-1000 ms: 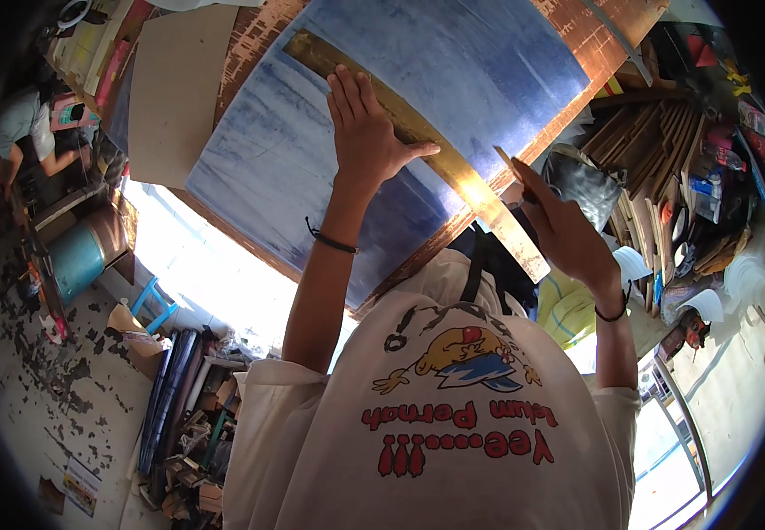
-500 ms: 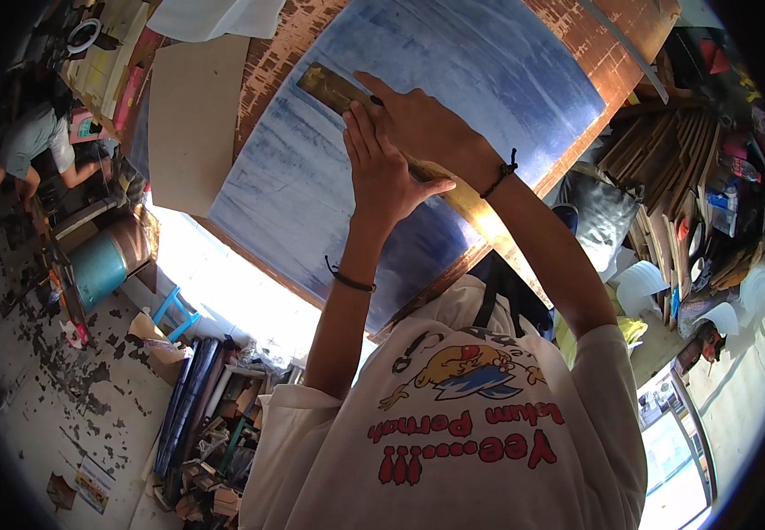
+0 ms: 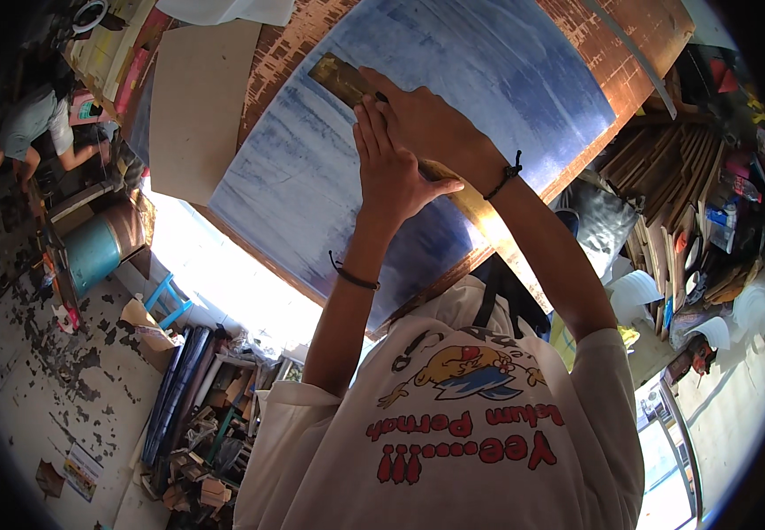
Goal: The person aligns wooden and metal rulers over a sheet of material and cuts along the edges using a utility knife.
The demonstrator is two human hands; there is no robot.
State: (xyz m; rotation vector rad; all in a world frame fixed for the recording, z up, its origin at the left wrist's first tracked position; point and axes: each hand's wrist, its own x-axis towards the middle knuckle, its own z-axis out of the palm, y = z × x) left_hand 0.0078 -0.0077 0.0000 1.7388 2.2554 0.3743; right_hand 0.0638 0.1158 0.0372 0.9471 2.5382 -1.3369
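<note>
A blue, streaked sheet (image 3: 285, 194) lies on a worn brown board table. Across it runs a long, flat, brass-coloured strip (image 3: 336, 78), slanting from upper left down toward my body. My left hand (image 3: 391, 181) rests on the strip's near side, fingers straight and close together, thumb spread along it. Just beyond, my right hand (image 3: 435, 128) bends over the strip with its index finger stretched out. Its other fingers are mostly hidden. Something small and dark shows beneath that index finger, too little to identify.
A grey-brown board (image 3: 197, 115) lies left of the sheet. A thin metal strip (image 3: 634, 53) crosses the table's far right. Stacked cardboard (image 3: 656, 168) stands at right, rolled material (image 3: 179, 397) at lower left. Another person (image 3: 33, 124) sits at far left near a teal drum (image 3: 91, 256).
The whole view has shifted slightly, so table, strip and hands sit a little differently in the picture. Both hands stay on the strip in nearly the same pose.
</note>
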